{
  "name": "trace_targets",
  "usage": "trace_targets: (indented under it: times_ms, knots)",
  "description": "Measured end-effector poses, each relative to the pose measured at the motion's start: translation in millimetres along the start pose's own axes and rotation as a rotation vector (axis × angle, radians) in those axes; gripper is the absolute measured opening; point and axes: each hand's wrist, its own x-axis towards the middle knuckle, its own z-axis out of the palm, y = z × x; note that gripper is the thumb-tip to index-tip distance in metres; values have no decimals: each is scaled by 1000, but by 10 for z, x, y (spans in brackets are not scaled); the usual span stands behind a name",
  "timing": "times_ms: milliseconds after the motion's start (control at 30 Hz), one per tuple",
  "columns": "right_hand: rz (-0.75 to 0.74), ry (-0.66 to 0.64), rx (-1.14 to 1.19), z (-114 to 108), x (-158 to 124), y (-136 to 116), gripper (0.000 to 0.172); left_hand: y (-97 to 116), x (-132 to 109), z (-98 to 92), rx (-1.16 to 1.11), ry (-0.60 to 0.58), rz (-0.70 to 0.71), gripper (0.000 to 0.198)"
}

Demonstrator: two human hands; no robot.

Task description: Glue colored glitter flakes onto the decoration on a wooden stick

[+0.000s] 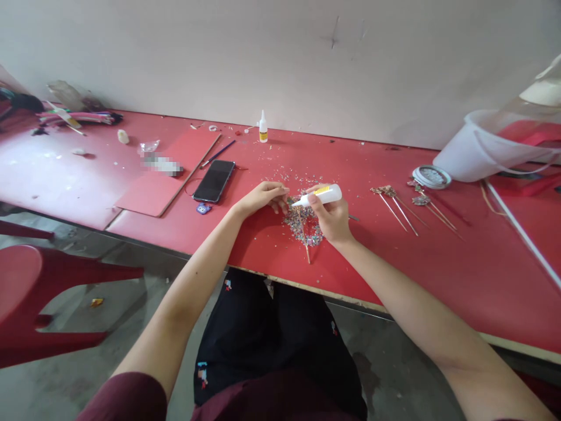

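Observation:
My right hand (333, 217) is closed round a small white glue bottle (329, 194) with a yellow label. The bottle is tilted, its thin nozzle pointing left and down at the top of a hairpin stick (305, 242). Beside the nozzle, the fingers of my left hand (265, 197) are bent together close to the hairpin's upper end; what they pinch is too small to make out. Under the hairpin lies a spread of tiny multicoloured chips (313, 238). The hairpin's lower end reaches toward the table's front edge.
Several decorated hairpins (397, 202) lie at right, near a round lid (432, 176) and a white bucket (464, 146). Another glue bottle (263, 128) stands by the wall. Leftward are a phone (214, 181), a brush (219, 153), a red board (175, 169) and a red stool (26, 280).

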Motion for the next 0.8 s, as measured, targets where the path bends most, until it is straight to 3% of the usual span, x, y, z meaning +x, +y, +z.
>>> trace_targets:
  times_ms: [400, 800]
  knots:
    - [-21, 6, -309, -11, -1, -9, 41, -17, 8, -14, -11, -32, 21, 16]
    - [-11, -32, -262, 39, 19, -47, 45, -24, 15, -30, 7, -30, 5, 19]
